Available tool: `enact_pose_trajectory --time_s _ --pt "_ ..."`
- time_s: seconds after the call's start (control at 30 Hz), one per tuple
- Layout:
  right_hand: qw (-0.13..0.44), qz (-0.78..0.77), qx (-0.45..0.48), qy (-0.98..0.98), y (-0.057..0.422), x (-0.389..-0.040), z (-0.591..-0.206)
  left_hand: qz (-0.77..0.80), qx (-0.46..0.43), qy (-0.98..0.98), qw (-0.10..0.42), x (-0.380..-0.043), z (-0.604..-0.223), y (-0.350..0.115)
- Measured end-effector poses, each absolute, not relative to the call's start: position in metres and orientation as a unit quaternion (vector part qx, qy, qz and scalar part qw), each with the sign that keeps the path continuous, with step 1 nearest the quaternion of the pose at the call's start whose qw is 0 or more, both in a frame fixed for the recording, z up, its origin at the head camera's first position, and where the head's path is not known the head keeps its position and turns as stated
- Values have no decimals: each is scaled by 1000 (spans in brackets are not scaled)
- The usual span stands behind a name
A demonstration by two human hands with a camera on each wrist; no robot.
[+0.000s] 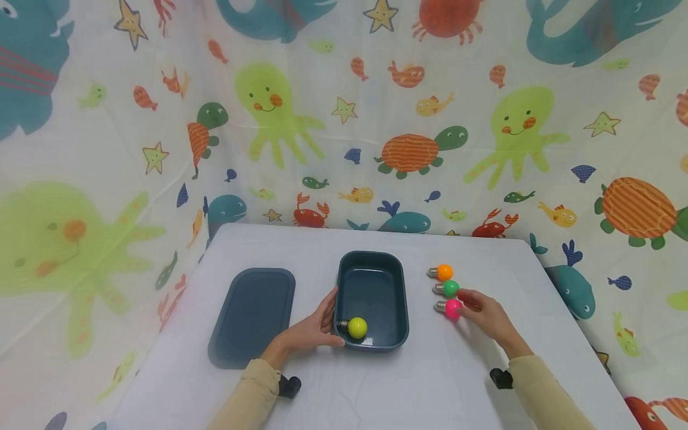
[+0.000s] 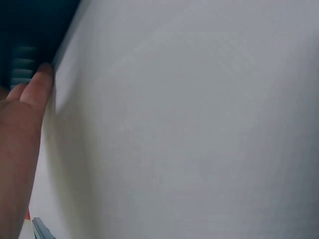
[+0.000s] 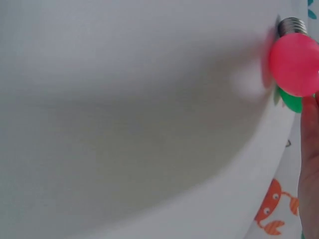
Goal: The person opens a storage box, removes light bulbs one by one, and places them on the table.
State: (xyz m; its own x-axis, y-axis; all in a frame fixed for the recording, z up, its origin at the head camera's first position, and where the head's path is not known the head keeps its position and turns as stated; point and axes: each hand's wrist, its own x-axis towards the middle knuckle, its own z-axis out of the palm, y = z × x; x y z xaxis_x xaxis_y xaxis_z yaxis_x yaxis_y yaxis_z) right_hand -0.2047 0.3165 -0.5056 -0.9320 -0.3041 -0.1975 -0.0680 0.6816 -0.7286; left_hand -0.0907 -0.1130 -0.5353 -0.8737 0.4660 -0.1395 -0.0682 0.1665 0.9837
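My left hand (image 1: 312, 330) rests against the left side of a dark blue plastic container (image 1: 376, 292), its thumb stretched along the near corner. Inside that container, at the near left, lies a yellow light bulb (image 1: 357, 328) with a metal screw base. On the right, my right hand (image 1: 490, 315) reaches over the bulbs, thumb and fingers apart. A pink light bulb (image 1: 453, 309) lies closest to it; in the right wrist view a fingertip meets or nearly meets the pink bulb (image 3: 295, 64). Just beyond are a green light bulb (image 1: 450, 288) and an orange light bulb (image 1: 444, 272).
A flat dark blue lid (image 1: 252, 316) lies on the white-covered table (image 1: 371, 394), left of the container. Behind the table hangs a curtain (image 1: 333, 77) printed with sea animals. Black straps sit at both wrists.
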Motion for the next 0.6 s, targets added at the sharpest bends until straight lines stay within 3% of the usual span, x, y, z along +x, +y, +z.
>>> enact_pose_trajectory --time_s 0.6 --pt "145 -449 -56 880 282 -206 -471 621 129 744 212 -92 -536 -113"
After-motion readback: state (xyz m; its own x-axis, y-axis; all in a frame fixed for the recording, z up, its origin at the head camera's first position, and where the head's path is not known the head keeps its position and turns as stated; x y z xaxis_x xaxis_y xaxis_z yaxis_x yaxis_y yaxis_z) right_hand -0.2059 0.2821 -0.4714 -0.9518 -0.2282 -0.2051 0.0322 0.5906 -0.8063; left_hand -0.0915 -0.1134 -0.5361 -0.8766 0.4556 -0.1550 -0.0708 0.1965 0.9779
